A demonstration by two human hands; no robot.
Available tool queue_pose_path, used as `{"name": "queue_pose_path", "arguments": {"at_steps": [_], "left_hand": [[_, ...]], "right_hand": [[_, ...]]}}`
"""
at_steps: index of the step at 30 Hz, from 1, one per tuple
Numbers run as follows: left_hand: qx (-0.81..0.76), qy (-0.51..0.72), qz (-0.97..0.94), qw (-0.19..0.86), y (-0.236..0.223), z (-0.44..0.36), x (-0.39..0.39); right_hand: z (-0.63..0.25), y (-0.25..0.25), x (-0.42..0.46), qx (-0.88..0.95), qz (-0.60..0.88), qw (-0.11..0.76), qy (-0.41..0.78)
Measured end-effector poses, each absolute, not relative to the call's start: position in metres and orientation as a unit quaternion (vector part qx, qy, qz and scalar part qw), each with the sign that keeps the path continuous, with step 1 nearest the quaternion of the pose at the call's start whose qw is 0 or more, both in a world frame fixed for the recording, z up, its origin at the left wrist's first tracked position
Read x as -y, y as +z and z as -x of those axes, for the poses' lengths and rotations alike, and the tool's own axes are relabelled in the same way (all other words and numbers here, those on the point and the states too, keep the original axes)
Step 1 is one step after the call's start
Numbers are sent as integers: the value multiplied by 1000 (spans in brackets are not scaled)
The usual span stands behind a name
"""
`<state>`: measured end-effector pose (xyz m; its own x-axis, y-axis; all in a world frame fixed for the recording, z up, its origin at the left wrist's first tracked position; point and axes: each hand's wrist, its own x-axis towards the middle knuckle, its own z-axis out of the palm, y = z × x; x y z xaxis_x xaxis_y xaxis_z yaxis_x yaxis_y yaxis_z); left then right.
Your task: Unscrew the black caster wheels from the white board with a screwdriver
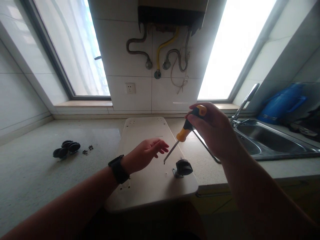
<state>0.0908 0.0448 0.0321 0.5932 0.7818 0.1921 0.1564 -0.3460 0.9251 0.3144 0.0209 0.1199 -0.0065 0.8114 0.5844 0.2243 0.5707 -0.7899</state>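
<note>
A pale rectangular board (147, 133) lies on the counter and juts past its front edge. One black caster wheel (183, 167) sits on the board near its front right corner. My right hand (212, 130) grips a screwdriver (183, 132) with a yellow and black handle, its shaft slanting down-left, the tip just above the board and left of the caster. My left hand (146, 153), with a black watch on the wrist, hovers over the board with fingers loosely stretched toward the screwdriver tip, holding nothing.
Loose black caster wheels (66, 149) and several small screws (88, 149) lie on the counter (37, 173) at the left. A steel sink (272, 141) with a tap (243, 105) is at the right, with a blue kettle (280, 103) behind it. Pipes and a wall socket (130, 88) are on the tiled wall.
</note>
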Motion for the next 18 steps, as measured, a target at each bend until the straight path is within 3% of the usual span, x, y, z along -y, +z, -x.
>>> {"name": "queue_pose_path", "arguments": {"at_steps": [7,18], "left_hand": [[-339,267,-709,557,33,-66,-22],[-382,318,-695,519,23,-55,3]], "right_hand": [[-327,113,-19,541,386,682,305],[-323,109,-18,512,365,702,335]]}}
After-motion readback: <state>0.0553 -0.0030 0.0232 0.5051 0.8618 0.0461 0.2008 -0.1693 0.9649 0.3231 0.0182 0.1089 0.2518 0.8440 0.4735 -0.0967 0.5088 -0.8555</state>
